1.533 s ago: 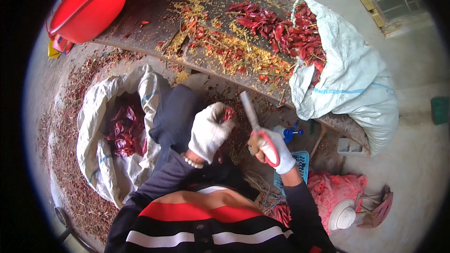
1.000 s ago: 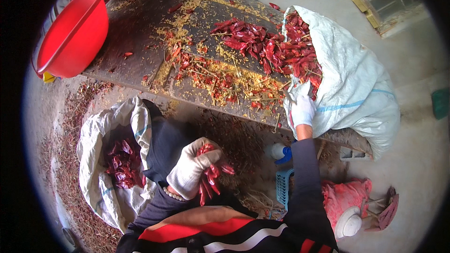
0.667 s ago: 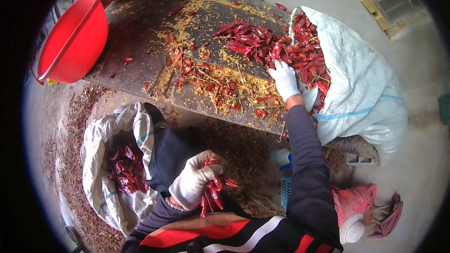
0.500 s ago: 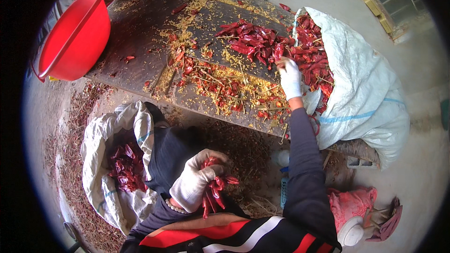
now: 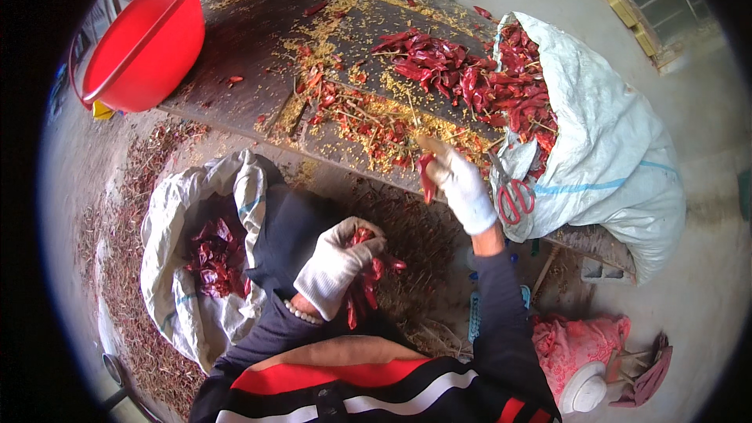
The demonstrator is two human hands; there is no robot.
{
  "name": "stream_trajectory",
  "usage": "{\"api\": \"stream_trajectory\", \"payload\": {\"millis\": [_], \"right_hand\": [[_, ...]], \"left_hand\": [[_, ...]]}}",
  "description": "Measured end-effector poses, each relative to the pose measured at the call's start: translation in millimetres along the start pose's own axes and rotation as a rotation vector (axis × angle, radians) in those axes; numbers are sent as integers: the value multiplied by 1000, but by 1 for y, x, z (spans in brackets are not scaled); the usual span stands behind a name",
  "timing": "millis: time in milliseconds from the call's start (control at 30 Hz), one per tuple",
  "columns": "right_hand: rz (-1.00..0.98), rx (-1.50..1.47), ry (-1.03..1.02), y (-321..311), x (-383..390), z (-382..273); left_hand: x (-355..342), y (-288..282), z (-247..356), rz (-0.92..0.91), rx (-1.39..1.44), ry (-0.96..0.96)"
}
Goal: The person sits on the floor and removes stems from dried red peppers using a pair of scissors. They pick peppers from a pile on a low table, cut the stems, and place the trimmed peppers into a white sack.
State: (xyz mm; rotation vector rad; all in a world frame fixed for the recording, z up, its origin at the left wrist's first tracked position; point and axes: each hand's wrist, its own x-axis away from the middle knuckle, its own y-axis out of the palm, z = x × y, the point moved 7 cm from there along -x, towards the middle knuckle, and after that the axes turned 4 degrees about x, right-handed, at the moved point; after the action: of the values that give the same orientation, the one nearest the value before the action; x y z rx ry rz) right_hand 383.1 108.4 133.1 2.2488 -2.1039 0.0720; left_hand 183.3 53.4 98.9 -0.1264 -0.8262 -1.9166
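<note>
My left hand [image 5: 335, 263], in a white glove, is closed around a bunch of dried red chillies [image 5: 368, 274] held over my lap. My right hand [image 5: 458, 182], also gloved, pinches a single red chilli [image 5: 427, 176] at the near edge of a dark board [image 5: 258, 39]. A heap of red chillies [image 5: 462, 78] lies on the board and spills from a white sack [image 5: 619, 149] at the right. Red-handled scissors [image 5: 513, 194] rest against that sack, just right of my right hand. Yellow seeds and stems [image 5: 368, 113] cover the board's middle.
A red plastic basin [image 5: 141, 39] stands at the board's far left. A second white sack [image 5: 176, 266] with cut chillies lies open at my left. Chilli stems litter the ground [image 5: 117, 266]. Pink cloth [image 5: 580, 341] and a white cap lie at lower right.
My right hand put down the scissors, reached out to the chilli heap, and has pulled back toward me with one chilli. My left hand took up and keeps a bunch of chillies.
</note>
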Motion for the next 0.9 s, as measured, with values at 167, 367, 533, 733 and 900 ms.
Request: {"api": "stream_trajectory", "payload": {"millis": [167,367,533,733,900], "right_hand": [[-312,230,102,67,51,-8],[-297,83,223,95,69,-11],[-285,178,264,104,70,-16],[-265,397,68,106,65,2],[-179,518,154,100,67,6]], "left_hand": [[8,2,6,-118,127,118],[30,12,13,-396,312,161],[43,11,20,-484,353,200],[44,2,17,-444,330,187],[33,-10,3,-288,300,118]]}}
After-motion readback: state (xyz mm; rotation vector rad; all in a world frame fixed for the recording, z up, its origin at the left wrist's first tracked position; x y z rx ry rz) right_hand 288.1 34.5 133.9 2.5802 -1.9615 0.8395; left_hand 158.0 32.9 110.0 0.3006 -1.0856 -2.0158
